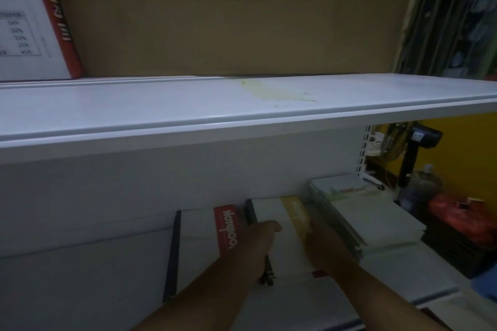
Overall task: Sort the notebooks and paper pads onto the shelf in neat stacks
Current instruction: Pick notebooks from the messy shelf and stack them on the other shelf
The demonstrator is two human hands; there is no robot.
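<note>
On the lower shelf (80, 277) lies a white notebook with a red band (199, 234) and a black spine. Just right of it is a white notebook with a yellow band (279, 223). My left hand (255, 247) grips this notebook's left spine edge, thumb on the cover. My right hand (322, 247) holds its right edge by the yellow band; those fingers are dark and blurred. A slanted stack of white and green paper pads (368, 217) sits further right, close to my right hand.
The white upper shelf (188, 107) has a yellow stain and brown cardboard behind it. A red-and-white box (32, 21) stands at its left end. Past the shelf's right end are a black scanner (422, 140), a bottle and a red bag (462, 220).
</note>
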